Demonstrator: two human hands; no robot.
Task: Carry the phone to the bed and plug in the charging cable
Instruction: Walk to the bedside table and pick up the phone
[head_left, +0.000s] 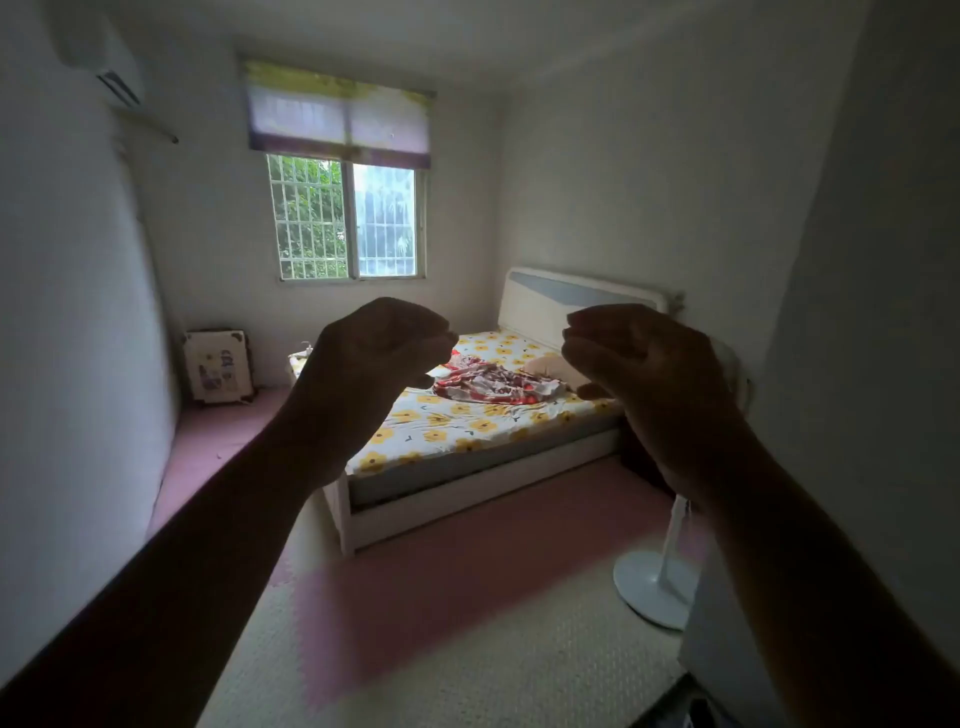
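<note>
Both my hands are raised in front of me, dark against the bright room. My left hand (376, 358) has its fingers curled loosely inward with nothing visible in it. My right hand (639, 364) is likewise curled, fingers bent toward the thumb, holding nothing I can see. The bed (467, 431) stands across the room under the window, with a white sheet printed with yellow flowers, a white headboard (576, 299) and a crumpled red patterned blanket (493, 384). No phone and no charging cable show anywhere in view.
A white standing fan's base and pole (654, 582) are at the right near the wall. A framed picture (218, 366) leans against the far left wall. The floor has pink and cream mats (467, 597). A barred window (345, 218) is behind the bed.
</note>
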